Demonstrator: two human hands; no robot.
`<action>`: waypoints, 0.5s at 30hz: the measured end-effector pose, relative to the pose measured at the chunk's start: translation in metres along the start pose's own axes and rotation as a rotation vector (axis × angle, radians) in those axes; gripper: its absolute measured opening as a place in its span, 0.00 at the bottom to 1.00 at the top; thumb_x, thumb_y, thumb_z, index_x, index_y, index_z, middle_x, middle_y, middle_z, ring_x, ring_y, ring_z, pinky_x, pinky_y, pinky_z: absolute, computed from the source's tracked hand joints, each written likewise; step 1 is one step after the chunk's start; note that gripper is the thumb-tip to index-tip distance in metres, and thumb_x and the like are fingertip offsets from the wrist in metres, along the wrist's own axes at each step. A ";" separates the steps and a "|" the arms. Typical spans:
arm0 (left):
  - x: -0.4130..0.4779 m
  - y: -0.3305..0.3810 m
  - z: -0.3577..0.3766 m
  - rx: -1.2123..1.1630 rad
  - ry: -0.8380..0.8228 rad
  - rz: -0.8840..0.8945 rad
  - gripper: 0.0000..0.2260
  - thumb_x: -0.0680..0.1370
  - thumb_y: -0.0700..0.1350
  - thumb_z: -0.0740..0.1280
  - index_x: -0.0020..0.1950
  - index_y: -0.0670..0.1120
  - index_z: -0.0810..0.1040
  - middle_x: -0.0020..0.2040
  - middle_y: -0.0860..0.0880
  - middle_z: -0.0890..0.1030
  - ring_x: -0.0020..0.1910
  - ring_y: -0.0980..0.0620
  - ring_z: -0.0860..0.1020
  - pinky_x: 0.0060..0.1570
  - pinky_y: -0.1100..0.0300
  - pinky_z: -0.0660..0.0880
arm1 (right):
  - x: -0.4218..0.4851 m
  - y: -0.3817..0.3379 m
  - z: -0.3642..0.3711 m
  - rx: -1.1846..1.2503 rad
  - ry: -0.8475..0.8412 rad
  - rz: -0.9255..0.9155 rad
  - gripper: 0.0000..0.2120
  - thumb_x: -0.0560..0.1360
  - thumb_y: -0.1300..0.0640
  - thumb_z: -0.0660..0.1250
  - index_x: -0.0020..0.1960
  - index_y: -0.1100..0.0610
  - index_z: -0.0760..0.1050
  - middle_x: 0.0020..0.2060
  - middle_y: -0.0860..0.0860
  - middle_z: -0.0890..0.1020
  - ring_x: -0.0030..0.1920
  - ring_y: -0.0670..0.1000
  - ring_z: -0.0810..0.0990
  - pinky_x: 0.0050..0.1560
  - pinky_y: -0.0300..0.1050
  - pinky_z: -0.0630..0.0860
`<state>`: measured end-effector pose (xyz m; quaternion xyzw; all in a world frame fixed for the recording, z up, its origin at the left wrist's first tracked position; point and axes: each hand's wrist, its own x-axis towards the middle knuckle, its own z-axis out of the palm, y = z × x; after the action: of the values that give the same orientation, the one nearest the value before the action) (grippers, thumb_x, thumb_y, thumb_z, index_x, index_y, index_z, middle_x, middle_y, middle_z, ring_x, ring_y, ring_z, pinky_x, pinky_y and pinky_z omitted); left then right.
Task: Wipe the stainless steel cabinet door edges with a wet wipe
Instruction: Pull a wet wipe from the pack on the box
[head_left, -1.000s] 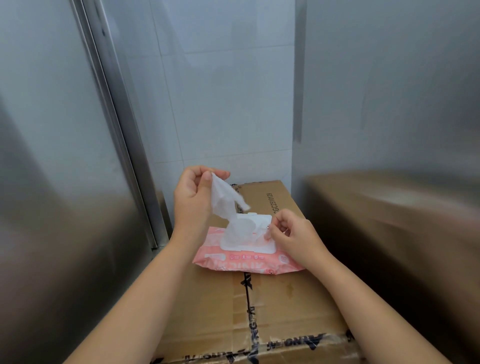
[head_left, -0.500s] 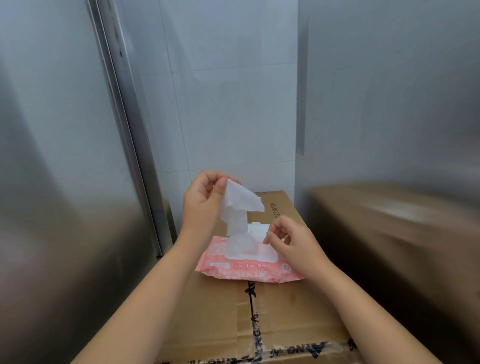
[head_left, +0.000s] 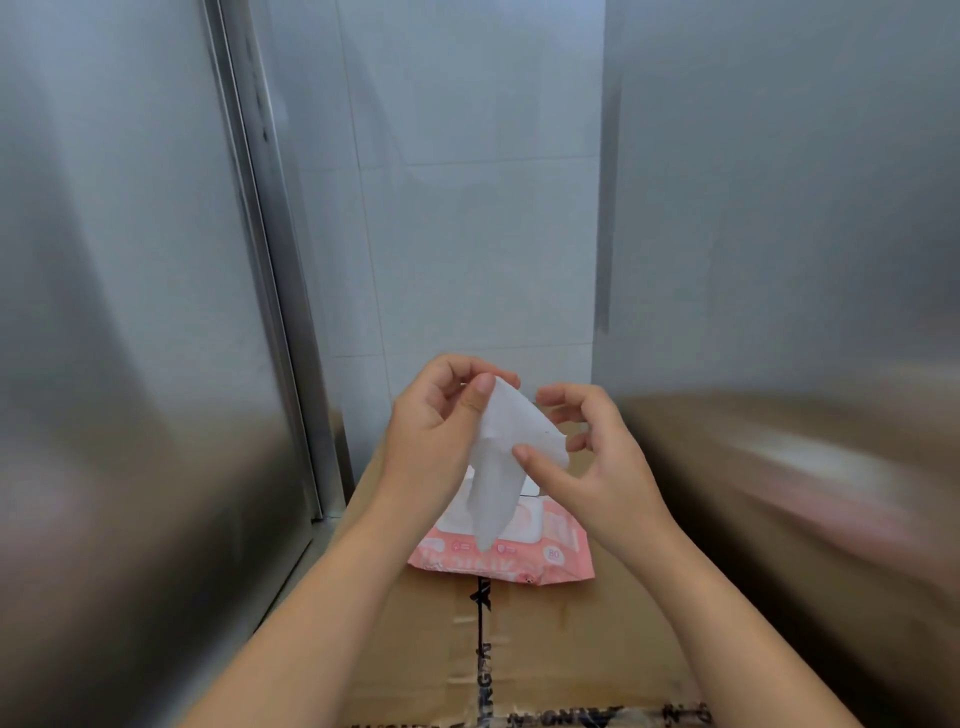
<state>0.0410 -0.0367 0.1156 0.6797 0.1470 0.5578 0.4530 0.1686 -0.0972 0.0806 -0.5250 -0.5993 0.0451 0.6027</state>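
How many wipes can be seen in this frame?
1: the wipe, held between the left hand and right hand above the pack. More may be hidden inside.

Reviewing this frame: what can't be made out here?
Head view only.
- Opening of the pack: hidden behind the hanging wet wipe; whether the wipe is fully out is unclear.
- Lettering on the pack: too small, partly covered.
- Surface of the right steel panel: smeared by blur.
- Tape print on the cardboard box: cut off by the bottom edge.

Left hand (head_left: 434, 431) and right hand (head_left: 592, 457) pinch a wet wipe (head_left: 506, 452) above its pink pack (head_left: 556, 551).
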 end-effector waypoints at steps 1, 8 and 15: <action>-0.002 0.003 0.002 -0.007 -0.001 0.004 0.06 0.78 0.37 0.62 0.44 0.43 0.77 0.41 0.52 0.83 0.42 0.55 0.80 0.40 0.64 0.76 | -0.001 -0.003 -0.001 -0.008 -0.016 -0.008 0.16 0.64 0.45 0.68 0.50 0.40 0.69 0.51 0.40 0.74 0.53 0.38 0.73 0.46 0.26 0.67; -0.023 0.023 0.010 -0.070 0.026 0.022 0.05 0.77 0.36 0.62 0.46 0.39 0.76 0.42 0.49 0.82 0.42 0.54 0.79 0.42 0.60 0.76 | -0.013 -0.020 0.000 0.033 -0.065 -0.047 0.03 0.69 0.50 0.67 0.42 0.45 0.73 0.40 0.40 0.76 0.42 0.42 0.75 0.40 0.30 0.68; -0.042 0.037 -0.003 -0.109 0.004 0.018 0.07 0.77 0.35 0.61 0.42 0.43 0.75 0.35 0.54 0.81 0.36 0.56 0.78 0.38 0.63 0.76 | -0.035 -0.048 -0.009 0.027 0.004 -0.021 0.07 0.74 0.61 0.67 0.39 0.53 0.73 0.35 0.47 0.76 0.37 0.47 0.73 0.36 0.38 0.69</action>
<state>0.0128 -0.0847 0.1183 0.6543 0.1111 0.5704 0.4840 0.1379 -0.1473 0.0922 -0.5105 -0.6028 0.0458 0.6115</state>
